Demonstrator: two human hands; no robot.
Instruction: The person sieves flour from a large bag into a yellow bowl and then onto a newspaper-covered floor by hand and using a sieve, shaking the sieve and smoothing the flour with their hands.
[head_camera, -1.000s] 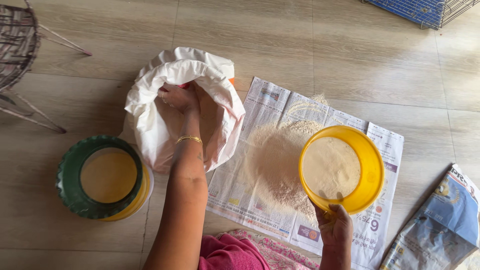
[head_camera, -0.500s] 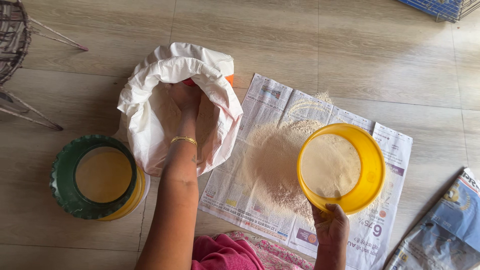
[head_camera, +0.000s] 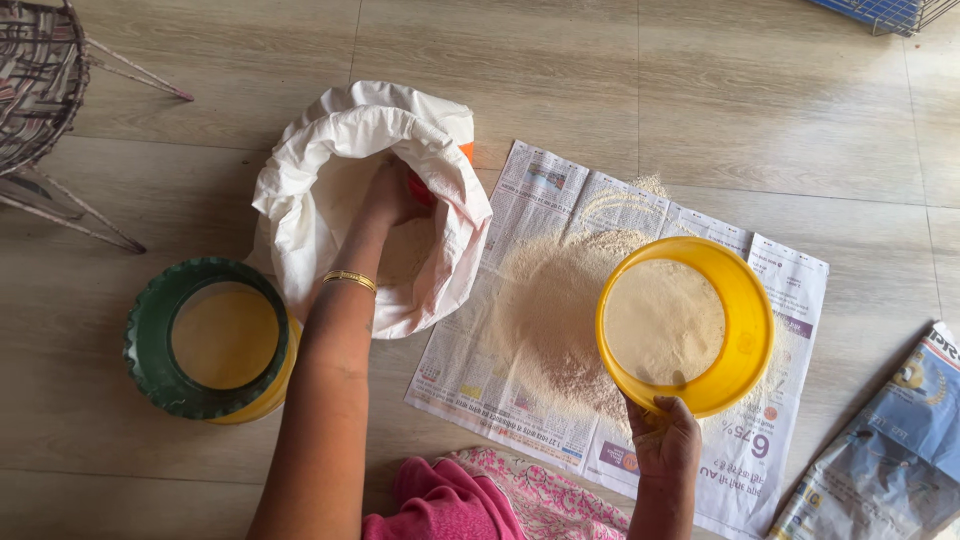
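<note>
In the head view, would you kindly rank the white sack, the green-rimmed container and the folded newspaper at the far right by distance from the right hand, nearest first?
From the right hand:
1. White sack, up and to its left, with the left hand inside.
2. Folded newspaper, at the right edge; too close to the sack to call firmly.
3. Green-rimmed container, far left, clearly farthest.

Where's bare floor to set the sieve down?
Free: floor beyond the newspaper, toward the blue crate; also between the newspaper's right edge and the folded paper. Crowded: sack, green-rimmed tub and flour pile fill the left and middle.
</note>
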